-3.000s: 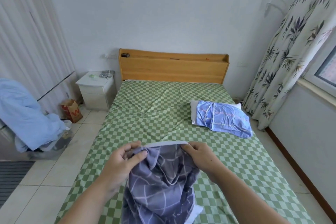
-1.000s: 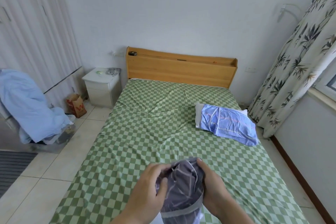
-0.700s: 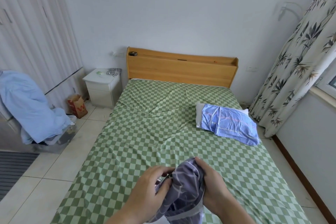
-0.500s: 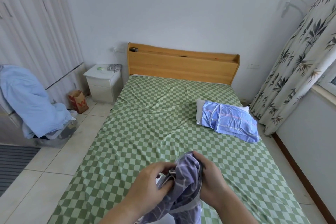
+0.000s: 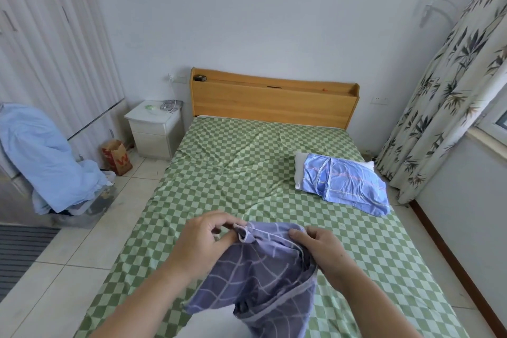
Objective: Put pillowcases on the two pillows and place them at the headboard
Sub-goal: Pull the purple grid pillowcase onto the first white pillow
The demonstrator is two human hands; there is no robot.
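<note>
I hold a purple-grey pillowcase (image 5: pixel 258 277) with pale crossing lines above the foot of the bed. My left hand (image 5: pixel 204 241) pinches its upper left edge. My right hand (image 5: pixel 319 248) grips the upper right edge, so the cloth is stretched between both hands and hangs down. A white patch shows under it at the bottom; whether it is a pillow is unclear. A second pillow (image 5: pixel 300 173), white, lies at the bed's right side, mostly covered by a light blue pillowcase (image 5: pixel 348 186). The wooden headboard (image 5: pixel 274 99) stands at the far end.
The bed has a green checked sheet (image 5: pixel 233 178). A white nightstand (image 5: pixel 155 129) and a paper bag (image 5: pixel 116 156) stand left of the bed. Blue cloth drapes over a chair (image 5: pixel 41 156) at far left. Leaf-print curtains (image 5: pixel 450 85) hang on the right.
My hands have moved apart, spreading the bunched purple pillowcase wider. The view has shifted slightly.
</note>
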